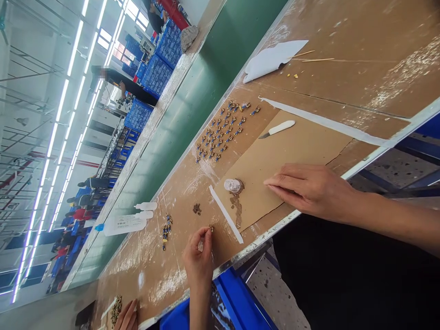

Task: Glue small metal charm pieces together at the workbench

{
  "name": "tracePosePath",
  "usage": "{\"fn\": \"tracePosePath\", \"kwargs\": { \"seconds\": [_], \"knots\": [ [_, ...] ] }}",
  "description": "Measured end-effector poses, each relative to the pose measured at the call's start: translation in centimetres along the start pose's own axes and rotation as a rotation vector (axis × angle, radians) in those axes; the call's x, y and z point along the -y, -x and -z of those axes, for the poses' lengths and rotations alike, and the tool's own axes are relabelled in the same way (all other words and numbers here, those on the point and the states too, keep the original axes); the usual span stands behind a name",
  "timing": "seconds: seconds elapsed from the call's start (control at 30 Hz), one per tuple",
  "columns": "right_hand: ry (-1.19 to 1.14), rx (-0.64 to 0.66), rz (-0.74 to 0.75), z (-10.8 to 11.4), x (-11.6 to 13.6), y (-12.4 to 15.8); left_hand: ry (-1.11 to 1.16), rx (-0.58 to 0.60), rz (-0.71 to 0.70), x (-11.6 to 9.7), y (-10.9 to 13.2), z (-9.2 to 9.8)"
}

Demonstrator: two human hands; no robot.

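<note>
My left hand (200,254) is closed in a pinch near the bench's front edge, with a tiny painted figure (211,228) at the fingertips. Above the brown cardboard sheet (261,160), my right hand (309,188) has its fingers pressed together; whatever they hold, if anything, is hidden. A small round white pot (233,185) stands on the sheet between my hands. Beyond it lies a white-handled knife (282,127). Several small blue-and-gold figures (220,133) are spread at the sheet's far side, and a shorter row of figures (166,231) lies left of a little brown heap (197,209).
Clear plastic bottles (125,223) stand at the bench's back edge. White paper (273,59) and thin sticks (318,60) lie far right. Another person's hand (128,316) is by a heap of small parts (117,309) at lower left. White tape (225,213) borders the cardboard.
</note>
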State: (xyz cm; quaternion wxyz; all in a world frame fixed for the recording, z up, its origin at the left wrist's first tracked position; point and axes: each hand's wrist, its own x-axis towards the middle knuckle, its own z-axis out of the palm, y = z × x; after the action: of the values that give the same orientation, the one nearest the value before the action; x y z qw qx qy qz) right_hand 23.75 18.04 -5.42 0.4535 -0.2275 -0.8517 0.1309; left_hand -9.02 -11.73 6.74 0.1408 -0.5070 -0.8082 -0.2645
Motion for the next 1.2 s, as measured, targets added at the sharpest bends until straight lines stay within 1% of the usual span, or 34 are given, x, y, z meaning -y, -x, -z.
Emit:
{"fn": "tracePosePath", "kwargs": {
  "seconds": [0.03,0.07,0.1,0.17,0.23,0.27,0.3,0.37,0.5,0.57,0.67,0.83,0.93,1.0,1.07,1.13,1.17,1.2],
  "knots": [
    [-0.002,0.004,0.001,0.0,0.0,0.0,0.003,0.016,-0.007,-1.7,-0.3,-1.1],
    [-0.004,0.008,0.002,0.0,0.0,0.0,-0.012,0.096,0.035,-3.5,-0.7,-2.6],
    [-0.008,0.012,0.002,0.0,0.0,0.0,-0.033,0.139,0.079,-5.2,-1.0,-4.4],
    [-0.014,0.014,0.007,0.1,0.0,0.0,-0.034,0.201,0.076,-8.1,-1.6,-8.3],
    [-0.020,0.012,0.012,0.1,0.0,0.0,-0.038,0.254,0.073,-9.8,-2.0,-11.5],
    [-0.023,0.011,0.012,0.1,0.0,0.0,-0.048,0.286,0.067,-10.1,-2.1,-12.5],
    [-0.025,0.012,0.012,0.0,0.0,0.0,-0.064,0.311,0.054,-10.3,-2.2,-13.2],
    [-0.025,0.013,0.007,0.0,0.0,0.0,-0.113,0.345,0.007,-10.3,-2.4,-13.6],
    [-0.020,0.015,0.003,0.1,0.0,0.0,-0.258,0.405,-0.130,-10.4,-3.0,-12.7],
    [-0.016,0.005,0.008,0.1,0.0,0.1,-0.301,0.437,-0.175,-10.6,-3.3,-12.5],
    [-0.022,0.002,0.003,0.0,-0.1,0.1,-0.293,0.448,-0.178,-10.8,-3.4,-12.5],
    [-0.032,-0.006,0.000,-0.2,-0.2,0.1,-0.233,0.401,-0.138,-10.5,-3.2,-12.5],
    [-0.064,-0.027,0.006,-0.1,-0.4,0.1,-0.140,0.338,-0.054,-10.9,-2.7,-12.2],
    [-0.118,-0.048,0.003,0.0,-0.3,0.1,-0.031,0.246,0.070,-11.8,-1.9,-12.0],
    [-0.208,-0.057,0.000,0.2,0.1,0.1,0.097,0.141,0.234,-13.1,-0.5,-11.9],
    [-0.347,-0.029,-0.003,0.4,1.2,0.0,0.229,0.025,0.379,-14.8,1.2,-12.2],
    [-0.435,0.002,-0.008,0.4,1.9,0.0,0.288,-0.034,0.422,-15.6,2.0,-12.5],
    [-0.524,0.045,-0.014,0.5,2.8,0.0,0.339,-0.079,0.436,-16.5,2.7,-12.7]
  ]
}}
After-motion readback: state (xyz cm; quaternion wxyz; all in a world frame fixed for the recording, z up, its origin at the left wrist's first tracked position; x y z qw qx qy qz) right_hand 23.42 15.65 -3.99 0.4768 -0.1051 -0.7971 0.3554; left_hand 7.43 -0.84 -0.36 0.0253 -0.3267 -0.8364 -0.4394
